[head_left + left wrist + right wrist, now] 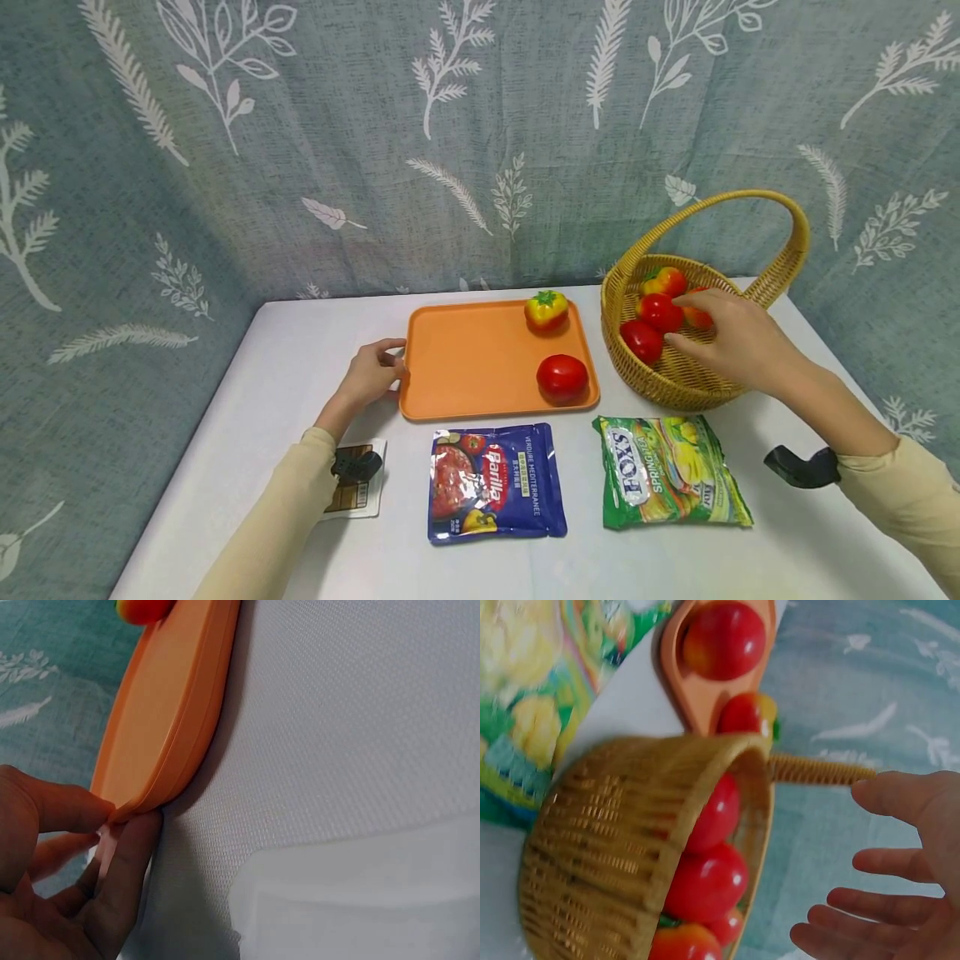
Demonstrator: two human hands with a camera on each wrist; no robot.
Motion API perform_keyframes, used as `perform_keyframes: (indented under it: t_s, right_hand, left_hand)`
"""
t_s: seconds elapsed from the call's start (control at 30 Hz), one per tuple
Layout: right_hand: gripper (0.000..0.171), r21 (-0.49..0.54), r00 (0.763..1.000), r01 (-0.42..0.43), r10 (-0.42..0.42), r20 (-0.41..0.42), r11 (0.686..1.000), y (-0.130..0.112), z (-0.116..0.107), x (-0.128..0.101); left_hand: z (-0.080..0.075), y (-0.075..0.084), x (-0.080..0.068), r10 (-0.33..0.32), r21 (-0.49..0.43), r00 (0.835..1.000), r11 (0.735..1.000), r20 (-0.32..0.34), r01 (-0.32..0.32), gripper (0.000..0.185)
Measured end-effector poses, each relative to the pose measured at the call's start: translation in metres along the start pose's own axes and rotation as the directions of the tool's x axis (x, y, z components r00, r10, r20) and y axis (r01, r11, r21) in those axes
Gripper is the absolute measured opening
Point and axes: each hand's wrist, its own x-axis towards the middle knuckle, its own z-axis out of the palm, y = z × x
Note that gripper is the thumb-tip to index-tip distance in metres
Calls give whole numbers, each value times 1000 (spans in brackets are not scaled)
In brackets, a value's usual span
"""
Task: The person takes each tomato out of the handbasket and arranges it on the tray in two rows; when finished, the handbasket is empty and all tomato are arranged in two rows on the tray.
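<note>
Head view: left hand (372, 372) pinches the orange tray (465, 367) by its left rim on the table (247, 417); right hand (731, 333), fingers loose, reaches over the tomatoes (660, 312) in the wicker basket (675, 379).
Left wrist view: thumb and fingers (124, 855) clamp the tray's (172, 735) thin edge; it looks stiff, light and likely slick.
Right wrist view: right hand (900, 877) spread, holding nothing; the tomatoes (709, 881) look smooth and round, best cupped from above.

The left hand (370, 374) lies at the left edge of the orange tray (465, 367), thumb and fingers (124, 855) pinching its rim, the forearm in a cream sleeve running back and down from it. The right hand (731, 333) reaches over the near rim of the wicker basket (675, 379), palm down, fingers (840, 900) spread and relaxed above the fruit, gripping nothing. Each wrist carries a black camera mount.
</note>
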Motion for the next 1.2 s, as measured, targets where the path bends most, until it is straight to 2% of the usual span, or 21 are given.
perform_keyframes:
  t_s: [0.2,0.5,0.8,1.03,1.2]
  right_hand:
    - [53,-27,992,-101,102,75,995,19,-3,5]
    - [50,-66,990,-114,119,73,991,41,-1,9]
    - [47,-73,983,-127,135,124,989,59,-2,17]
    - [50,-81,963,-190,202,181,978,71,-2,27]
    - [52,-91,960,-178,193,202,980,76,-5,35]
  left_hand:
    - [0,1,0,-12,10,1000,1000,-6,12,57]
    - [0,0,1,10,-10,1000,1000,-3,-10,56]
    - [1,1,-1,17,-4,1000,1000,-10,-17,57]
    - [1,2,-2,12,-4,1000,1000,-11,-12,57]
    - [1,1,-1,7,-7,1000,1000,-8,-7,57]
